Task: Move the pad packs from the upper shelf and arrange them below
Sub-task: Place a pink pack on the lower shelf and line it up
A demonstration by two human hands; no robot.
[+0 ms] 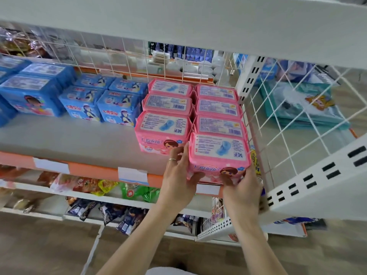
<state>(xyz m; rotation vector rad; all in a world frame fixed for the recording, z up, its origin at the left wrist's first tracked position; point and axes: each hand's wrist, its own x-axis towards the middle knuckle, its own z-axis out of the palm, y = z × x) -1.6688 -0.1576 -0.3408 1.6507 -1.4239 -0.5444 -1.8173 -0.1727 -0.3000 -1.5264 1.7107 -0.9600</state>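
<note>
- While both hands grasp it, the front pink pack (218, 153) stands at the front edge of the shelf (69, 135); I cannot tell whether its base rests on the board.
- On that pack's left side, the left hand (178, 181) grips it, fingers up the side and thumb under the front face; I note a ring (172, 159) on one finger.
- At its lower right corner, the right hand (244, 187) cups it with fingers curled round.
- Directly behind it, I count three more pink packs (218, 110) in line.
- Just to its left is a second column (166, 104) of three.
- Further left of it are blue packs (99, 102).
- Just right of it is a white wire divider (278, 116).
- Below it is an orange price strip (89, 169), then snack bags (89, 185).
</note>
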